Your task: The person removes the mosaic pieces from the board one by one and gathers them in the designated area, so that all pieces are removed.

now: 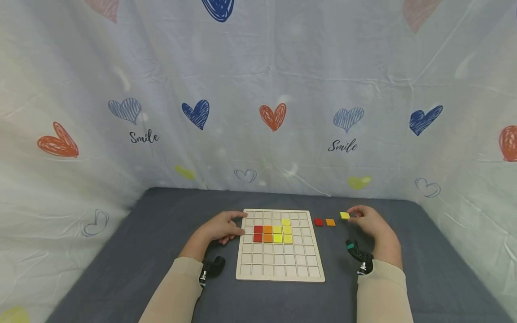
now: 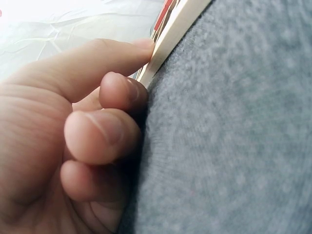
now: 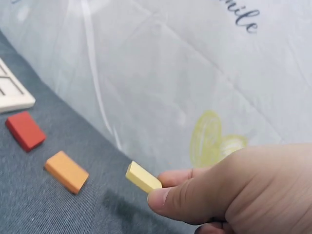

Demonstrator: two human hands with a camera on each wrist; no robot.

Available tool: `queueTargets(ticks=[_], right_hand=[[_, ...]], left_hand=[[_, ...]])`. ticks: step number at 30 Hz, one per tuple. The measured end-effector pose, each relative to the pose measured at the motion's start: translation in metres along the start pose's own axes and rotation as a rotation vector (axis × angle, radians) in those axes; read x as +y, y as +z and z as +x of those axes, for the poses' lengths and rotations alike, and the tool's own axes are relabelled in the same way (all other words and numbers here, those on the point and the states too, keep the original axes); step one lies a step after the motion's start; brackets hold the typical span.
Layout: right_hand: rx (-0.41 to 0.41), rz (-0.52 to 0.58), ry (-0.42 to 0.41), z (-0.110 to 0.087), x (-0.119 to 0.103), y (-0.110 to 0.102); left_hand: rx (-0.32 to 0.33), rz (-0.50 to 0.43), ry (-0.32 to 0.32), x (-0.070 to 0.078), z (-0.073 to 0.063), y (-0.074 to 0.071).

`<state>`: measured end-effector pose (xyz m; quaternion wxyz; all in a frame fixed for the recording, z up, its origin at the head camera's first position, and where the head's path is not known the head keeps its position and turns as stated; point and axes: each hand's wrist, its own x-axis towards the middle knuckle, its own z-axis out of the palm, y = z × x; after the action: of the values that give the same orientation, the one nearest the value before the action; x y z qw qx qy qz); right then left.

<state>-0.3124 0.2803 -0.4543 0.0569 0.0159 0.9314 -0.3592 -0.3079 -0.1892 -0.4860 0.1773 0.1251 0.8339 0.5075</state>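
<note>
A pale wooden grid board [image 1: 278, 271] lies on the dark cloth, with red, orange and yellow square tiles in some of its cells. At its left edge, my left hand [image 1: 221, 226] touches the frame with the index finger and thumb. The other fingers curl loosely beside the board in the left wrist view. To the right of the board, my right hand [image 1: 369, 220] pinches a yellow tile [image 3: 142, 177] between thumb and fingertips, above the cloth with a shadow below it. Nearby, a red tile [image 3: 26, 131] and an orange tile [image 3: 67, 171] lie flat.
A dark grey cloth [image 1: 282, 300] covers the table. Behind it and at both sides hangs a white curtain [image 1: 238, 148] printed with hearts and the word Smile. Each wrist wears a black camera mount, such as the right one [image 1: 358, 253].
</note>
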Motion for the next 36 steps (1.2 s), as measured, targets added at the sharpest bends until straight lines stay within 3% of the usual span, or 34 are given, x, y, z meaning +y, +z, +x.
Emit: queueTargets(ticks=[20,26,36], right_hand=[[-0.026,0.01,0.031,0.004,0.008,0.005],[-0.01,0.037,-0.016,0.002,0.001,0.001],[0.068,0.04,-0.161,-0.002,-0.034,-0.006]], left_hand=[[0.015,0.016,-0.016,0.002,0.0,0.001],[0.015,0.016,-0.019,0.002,0.0,0.001],[-0.003,0.0,-0.017,0.001,0.002,0.0]])
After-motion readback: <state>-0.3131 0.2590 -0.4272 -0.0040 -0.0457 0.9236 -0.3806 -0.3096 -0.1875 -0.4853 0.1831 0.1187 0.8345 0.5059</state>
